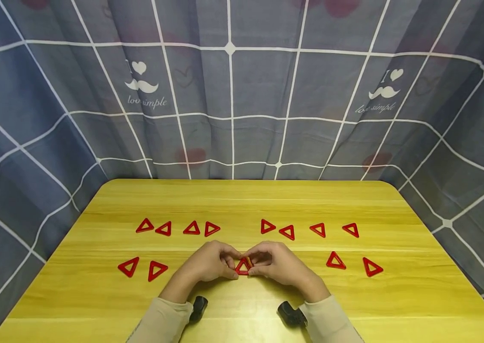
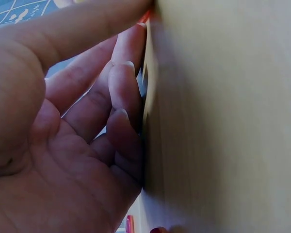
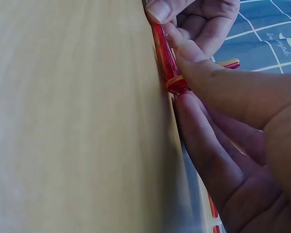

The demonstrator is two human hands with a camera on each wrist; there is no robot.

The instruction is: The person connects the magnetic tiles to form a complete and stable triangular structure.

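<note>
Two red triangular frame tiles meet between the hands near the middle of the table. One triangle (image 1: 238, 272) lies flat; in the right wrist view this flat triangle (image 3: 166, 53) shows edge-on along the tabletop. The other, a raised triangle (image 3: 229, 63), stands up from its side with an orange edge. My left hand (image 1: 215, 262) pinches the flat triangle's left side between thumb and fingers. In the left wrist view, the left hand (image 2: 82, 111) hides nearly all of the tiles. My right hand (image 1: 277, 263) pinches the raised triangle on the right side.
More red triangles lie on the wooden table (image 1: 242, 305): several in a back row, such as one triangle (image 1: 192, 228) and another triangle (image 1: 317, 229). Two more sit left, near a triangle (image 1: 156, 270), and two right, near a triangle (image 1: 336, 260). A grid-patterned curtain (image 1: 259, 95) hangs behind.
</note>
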